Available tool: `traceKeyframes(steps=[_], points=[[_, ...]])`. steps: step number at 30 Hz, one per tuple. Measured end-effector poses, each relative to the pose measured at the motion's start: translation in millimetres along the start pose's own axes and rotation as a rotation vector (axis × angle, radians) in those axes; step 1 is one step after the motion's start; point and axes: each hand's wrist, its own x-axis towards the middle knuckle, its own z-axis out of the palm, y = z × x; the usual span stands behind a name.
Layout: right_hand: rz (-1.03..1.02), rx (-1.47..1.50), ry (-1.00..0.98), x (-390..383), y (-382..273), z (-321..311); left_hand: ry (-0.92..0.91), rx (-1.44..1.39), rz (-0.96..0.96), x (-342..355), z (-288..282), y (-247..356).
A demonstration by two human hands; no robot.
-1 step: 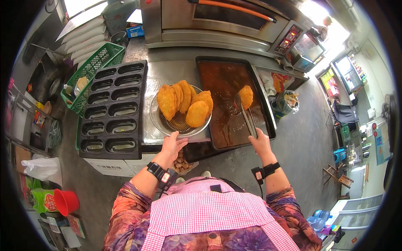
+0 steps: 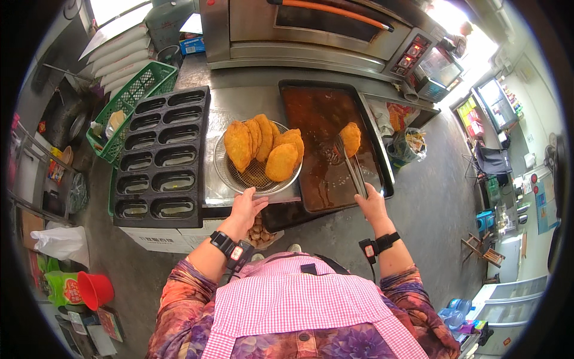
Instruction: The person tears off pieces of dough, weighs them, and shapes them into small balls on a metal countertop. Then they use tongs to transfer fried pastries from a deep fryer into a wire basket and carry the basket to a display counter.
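Note:
Several golden fried pastries [image 2: 280, 161] sit in a round wire strainer [image 2: 257, 182] on the steel worktop [image 2: 218, 102]. My left hand [image 2: 242, 210] grips the strainer's near rim. My right hand [image 2: 372, 208] is closed on metal tongs [image 2: 356, 176], whose tips hold one fried pastry [image 2: 351, 137] over a large dark rectangular tray [image 2: 308, 105] with reddish-brown oily liquid in it. Left of the strainer lies a black mould pan [image 2: 176, 158] with oblong hollows.
A steel oven [image 2: 299, 51] stands behind the worktop. A green crate [image 2: 149, 81] and stacked white sacks [image 2: 122, 48] are at back left. A red bucket [image 2: 95, 290] is at lower left, a bagged bin [image 2: 406, 149] right of the tray. A person [image 2: 457, 42] is at back right.

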Motion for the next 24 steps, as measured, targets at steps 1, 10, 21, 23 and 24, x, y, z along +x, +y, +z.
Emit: traceKeyframes(steps=[1, 10, 21, 23, 24], points=[[-0.061, -0.015, 0.018, -4.6, -0.8, -0.1, 0.000, 0.008, 0.001, 0.3, -0.8, -0.1], [0.041, 0.004, -0.001, -29.1, -7.7, 0.2, -0.029, 0.055, -0.005, 6.9, -6.0, -0.4], [0.131, -0.013, -0.032, -47.5, -25.1, 1.1, -0.023, 0.072, -0.014, 10.0, -7.8, 0.8], [0.110, -0.001, -0.026, -49.9, -30.9, 0.3, -0.034, 0.069, -0.016, 12.3, -9.7, -0.1], [0.147, -0.007, -0.035, -50.8, -33.2, 0.0, -0.055, 0.072, -0.022, 13.7, -11.1, -0.2]])
